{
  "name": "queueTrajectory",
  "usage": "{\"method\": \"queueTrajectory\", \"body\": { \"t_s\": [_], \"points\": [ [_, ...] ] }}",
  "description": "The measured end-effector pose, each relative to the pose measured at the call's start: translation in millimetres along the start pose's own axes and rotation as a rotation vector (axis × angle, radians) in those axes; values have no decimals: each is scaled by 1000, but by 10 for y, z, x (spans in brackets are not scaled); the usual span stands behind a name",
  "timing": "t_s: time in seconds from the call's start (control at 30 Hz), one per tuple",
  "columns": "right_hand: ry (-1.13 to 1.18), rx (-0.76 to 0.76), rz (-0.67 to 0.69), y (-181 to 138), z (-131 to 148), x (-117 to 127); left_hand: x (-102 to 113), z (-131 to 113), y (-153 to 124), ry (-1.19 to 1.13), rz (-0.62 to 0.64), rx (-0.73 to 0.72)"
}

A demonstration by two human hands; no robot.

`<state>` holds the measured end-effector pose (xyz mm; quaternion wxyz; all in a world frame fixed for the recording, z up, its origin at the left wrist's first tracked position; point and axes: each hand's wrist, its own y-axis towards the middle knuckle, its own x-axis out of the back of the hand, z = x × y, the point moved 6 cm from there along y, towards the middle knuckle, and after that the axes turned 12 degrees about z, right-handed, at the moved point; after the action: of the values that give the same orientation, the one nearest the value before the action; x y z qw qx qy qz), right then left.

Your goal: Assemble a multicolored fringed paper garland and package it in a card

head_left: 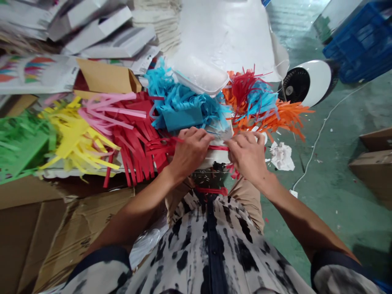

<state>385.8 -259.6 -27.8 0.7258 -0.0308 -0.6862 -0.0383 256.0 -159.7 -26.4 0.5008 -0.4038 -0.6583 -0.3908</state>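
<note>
My left hand [190, 150] and my right hand [247, 155] are close together over my lap, both with fingers curled and pinching a thin red paper strip [218, 148] stretched between them. Under the strip lies a white object [216, 158] that I cannot make out. More red strips [211, 190] hang on my lap. Right beside my left hand lies a pile of red fringed paper [136, 141]; blue fringed paper [180, 106] sits just beyond my hands.
Pink [105, 108], yellow [73, 141] and green [21, 143] fringed paper lie to the left, orange fringe [284, 116] to the right. A white plastic bag [226, 36], a small fan [306, 81], blue crates [361, 45], cardboard boxes [373, 163] and a crumpled tissue [281, 156] surround me.
</note>
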Motion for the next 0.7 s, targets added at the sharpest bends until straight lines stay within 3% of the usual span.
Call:
{"method": "queueTrajectory", "body": {
  "t_s": [0.13,0.37,0.5,0.6,0.7],
  "points": [
    [-14,131,-12,-129,-15,-120,-87,-91,-72,0,31,-207],
    [-37,183,-105,-355,-274,-42,56,426,-350,-10,-45,-58],
    [-31,187,-96,-290,-229,45,115,177,-240,46,-72,-135],
    [-40,169,-59,-224,-201,77,-5,-60,-31,48,35,-191],
    [-23,141,-39,-182,-209,84,-127,-103,117,28,108,-176]
  ]
}}
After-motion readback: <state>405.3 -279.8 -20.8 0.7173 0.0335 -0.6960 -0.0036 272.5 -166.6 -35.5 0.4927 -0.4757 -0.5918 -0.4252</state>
